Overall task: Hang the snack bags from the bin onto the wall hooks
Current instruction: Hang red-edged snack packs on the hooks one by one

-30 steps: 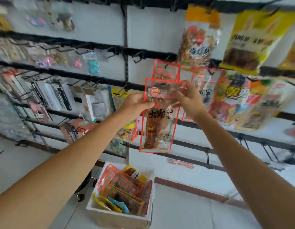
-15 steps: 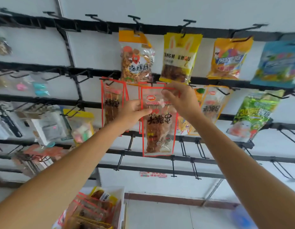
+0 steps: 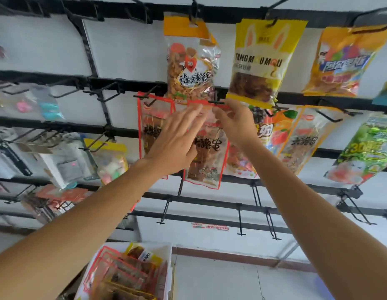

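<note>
Right hand [image 3: 235,126]: grip clamped on the top edge of the red-edged snack bag [image 3: 207,154], right at the tip of a black wall hook [image 3: 216,102]. Left hand [image 3: 177,139] lay flat against the bag's front, fingers straight, grip apart. We could not tell whether the hook passed through the bag. Below, the white bin [image 3: 169,273] held other bags [image 3: 123,276].

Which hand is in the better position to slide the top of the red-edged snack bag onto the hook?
Right. The right hand pinches the top edge of the red-edged bag just at the tip of the hook; the left hand only rests straight fingers on its front.
</note>
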